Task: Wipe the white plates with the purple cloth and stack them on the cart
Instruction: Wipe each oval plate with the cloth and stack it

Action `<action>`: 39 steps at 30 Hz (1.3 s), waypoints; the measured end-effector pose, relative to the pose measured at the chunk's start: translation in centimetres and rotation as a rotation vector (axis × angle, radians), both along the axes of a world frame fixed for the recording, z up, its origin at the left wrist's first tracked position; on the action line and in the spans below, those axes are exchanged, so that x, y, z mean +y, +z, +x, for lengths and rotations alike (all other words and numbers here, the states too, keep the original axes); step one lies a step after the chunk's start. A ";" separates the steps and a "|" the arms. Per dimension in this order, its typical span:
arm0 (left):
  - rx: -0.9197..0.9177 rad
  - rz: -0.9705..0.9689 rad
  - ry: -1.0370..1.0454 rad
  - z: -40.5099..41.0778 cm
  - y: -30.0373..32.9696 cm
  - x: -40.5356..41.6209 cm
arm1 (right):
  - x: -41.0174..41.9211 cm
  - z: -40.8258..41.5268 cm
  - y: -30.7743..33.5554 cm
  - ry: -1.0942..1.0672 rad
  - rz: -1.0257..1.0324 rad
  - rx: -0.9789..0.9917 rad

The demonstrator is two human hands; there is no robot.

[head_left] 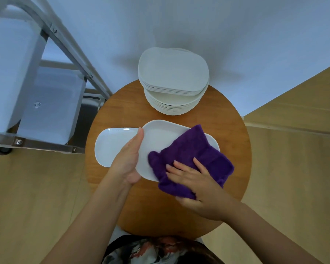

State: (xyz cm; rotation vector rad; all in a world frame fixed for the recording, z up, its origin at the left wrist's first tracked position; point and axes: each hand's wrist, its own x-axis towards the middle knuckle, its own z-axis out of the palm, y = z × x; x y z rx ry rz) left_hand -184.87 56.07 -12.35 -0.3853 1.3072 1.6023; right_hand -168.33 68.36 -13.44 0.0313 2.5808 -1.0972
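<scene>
My left hand [129,161] grips the left edge of a white oblong plate [160,138], held tilted above the round wooden table [229,134]. My right hand [196,185] presses the purple cloth [192,155] onto the plate's right half, fingers spread over the cloth. A second white oblong plate [111,143] lies flat on the table, partly under the held one. A stack of white plates [172,80] stands at the table's far side, oblong ones on top of rounder ones. The metal cart [46,96] with white shelves stands to the left.
The cart's metal frame [74,52] and lower rail come close to the table's left edge. A white wall rises behind the table. Light wooden floor surrounds the table on the left and right.
</scene>
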 end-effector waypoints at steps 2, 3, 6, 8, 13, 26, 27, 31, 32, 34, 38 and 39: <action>-0.015 0.055 -0.025 -0.6 0.7 -0.2 | 1.0 1.2 0.2 0.045 0.178 0.059; -0.029 0.059 -0.033 -0.8 1.1 -0.3 | 1.4 1.6 0.5 0.062 0.263 0.105; -0.042 0.044 -0.077 -1.3 2.0 -0.2 | 2.2 2.4 1.3 0.044 0.418 0.182; -0.026 0.029 -0.118 -2.2 2.8 -0.3 | 2.7 2.6 1.8 0.005 0.460 0.174; 0.010 -0.095 -0.290 -4.3 4.8 -0.8 | 1.6 1.1 2.9 -0.102 0.520 -0.008; 0.262 -0.247 -0.496 -8.8 9.5 -3.1 | -4.8 -8.4 9.0 -1.053 -0.472 0.293; 0.277 -0.252 -0.525 -8.4 9.7 -3.2 | -5.0 -9.0 9.6 -1.013 -0.504 0.273; 0.297 -0.196 -0.627 -7.0 10.6 -3.0 | -7.0 -10.2 12.1 -0.905 -0.401 0.324; 0.315 -0.190 -0.658 -6.6 10.9 -3.0 | -6.8 -10.4 12.8 -1.000 -0.374 0.335; 0.358 -0.235 -0.705 -5.9 11.5 -3.0 | -5.3 -10.3 14.5 -1.222 -0.342 0.307; 0.462 -0.268 -0.746 -5.0 12.6 -3.0 | -4.0 -9.4 16.6 -0.947 -0.187 0.323; 0.495 -0.233 -0.753 -4.8 12.7 -2.9 | -4.6 -9.4 16.5 -0.795 -0.245 0.330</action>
